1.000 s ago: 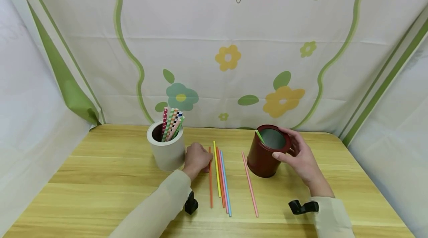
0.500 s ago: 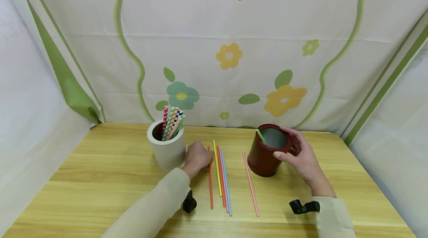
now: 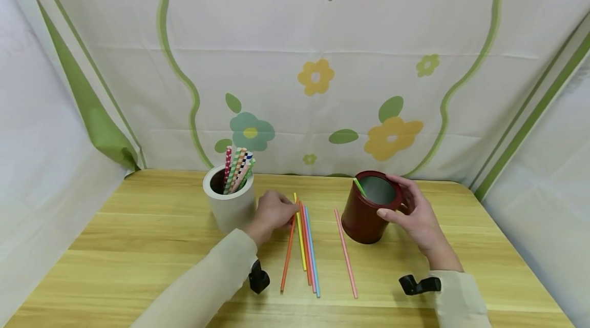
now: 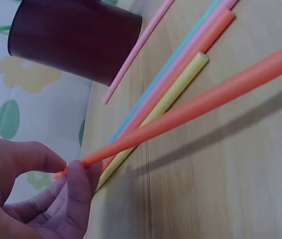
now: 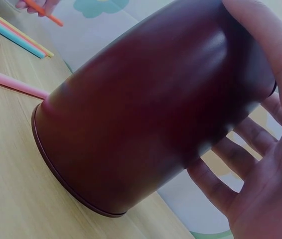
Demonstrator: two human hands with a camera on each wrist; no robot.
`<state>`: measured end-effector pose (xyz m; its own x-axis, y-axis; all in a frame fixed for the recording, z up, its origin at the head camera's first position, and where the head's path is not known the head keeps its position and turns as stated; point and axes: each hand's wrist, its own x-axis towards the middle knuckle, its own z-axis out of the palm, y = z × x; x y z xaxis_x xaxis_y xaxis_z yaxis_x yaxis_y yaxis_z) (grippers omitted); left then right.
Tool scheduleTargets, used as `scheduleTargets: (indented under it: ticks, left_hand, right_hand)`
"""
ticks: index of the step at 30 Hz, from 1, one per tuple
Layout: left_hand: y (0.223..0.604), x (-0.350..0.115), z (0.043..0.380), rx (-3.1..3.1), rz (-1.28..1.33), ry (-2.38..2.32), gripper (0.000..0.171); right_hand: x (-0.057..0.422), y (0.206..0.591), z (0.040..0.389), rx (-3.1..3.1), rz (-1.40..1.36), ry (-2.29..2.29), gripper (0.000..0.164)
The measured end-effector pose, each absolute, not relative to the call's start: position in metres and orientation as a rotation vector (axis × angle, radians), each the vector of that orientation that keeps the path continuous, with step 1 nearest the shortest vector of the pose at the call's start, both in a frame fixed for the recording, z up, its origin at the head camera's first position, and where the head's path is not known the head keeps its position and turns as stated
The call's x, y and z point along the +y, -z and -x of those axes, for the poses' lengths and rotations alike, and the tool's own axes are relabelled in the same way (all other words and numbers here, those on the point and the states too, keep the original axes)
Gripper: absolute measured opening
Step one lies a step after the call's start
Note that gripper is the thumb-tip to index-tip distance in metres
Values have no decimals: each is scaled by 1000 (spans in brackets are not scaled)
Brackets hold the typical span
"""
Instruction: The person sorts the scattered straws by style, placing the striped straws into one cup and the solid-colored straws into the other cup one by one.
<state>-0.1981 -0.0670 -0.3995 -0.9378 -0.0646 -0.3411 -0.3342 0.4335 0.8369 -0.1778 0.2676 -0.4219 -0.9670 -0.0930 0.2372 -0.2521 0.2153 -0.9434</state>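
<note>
Between thumb and fingers, my left hand [image 3: 274, 210] pinches an orange straw [image 3: 288, 251] near its far end. The left wrist view shows this straw [image 4: 201, 107] raised off the table, its shadow apart from it. My right hand [image 3: 417, 223] holds a dark red cylindrical canister [image 3: 361, 223] at its right side, thumb at the front and fingers behind. A green straw [image 3: 359, 187] pokes out of that canister's mouth. Just right of the left hand lie a yellow straw [image 3: 301, 248], a second orange one, a pink one and a blue straw [image 3: 314, 261], close together.
A white canister [image 3: 232, 215] full of patterned paper straws [image 3: 237, 171] stands just left of the left hand. One pink straw [image 3: 345, 253] lies alone before the red canister. A flowered cloth [image 3: 276, 82] hangs behind the wooden table [image 3: 138, 246].
The left hand has picked up the orange straw and shifted slightly right. The straw's near end has swung left, its far end right toward the yellow one. The right hand and canister stay put.
</note>
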Motion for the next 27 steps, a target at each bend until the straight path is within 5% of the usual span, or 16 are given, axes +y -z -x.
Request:
scheduleTargets:
  ticks: [27]
  left_hand:
    - [335,-59,189,2116,191,-2139,25]
  right_hand:
    - [268,422,178,-2351,-330,-1864,79]
